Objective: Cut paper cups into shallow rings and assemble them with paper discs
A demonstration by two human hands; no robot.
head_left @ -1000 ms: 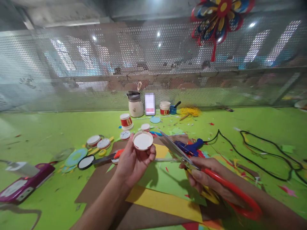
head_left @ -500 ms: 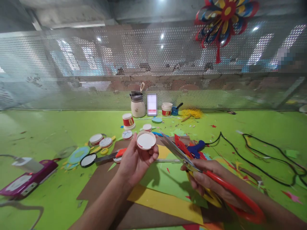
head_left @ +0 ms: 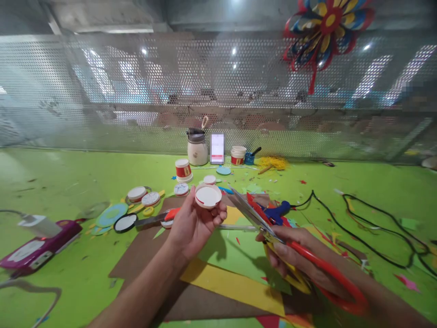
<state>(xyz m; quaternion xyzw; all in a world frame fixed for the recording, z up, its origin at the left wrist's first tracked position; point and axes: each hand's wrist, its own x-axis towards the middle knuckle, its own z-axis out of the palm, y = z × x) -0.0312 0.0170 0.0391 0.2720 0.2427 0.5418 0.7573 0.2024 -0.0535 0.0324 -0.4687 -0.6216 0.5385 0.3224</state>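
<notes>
Left hand is closed on a white round lid, pinched at the rim by fingertips, open side tilted up and held clear above the brown card. Right hand is wrapped around the red-handled scissors; blades part open and pointing toward the lid, tips just beside it, not touching as far as I can see.

Taking the lid as reference: yellow sheet and green sheet lie under and toward me from it, on the bench. A blue glue gun sits to its right behind the blades, black cable trailing further right. More lids and paper discs lie to its left, a second pair of scissors just left and below. Jars stand well behind it by the mesh wall.

My read: this is the line-up step, lid presented to the blades, no cut started. Next move needs the lid rim fed squarely into the open blades, with the left fingers kept off the cut line. Hard plastic rim may slip, so grip must stay firm.
</notes>
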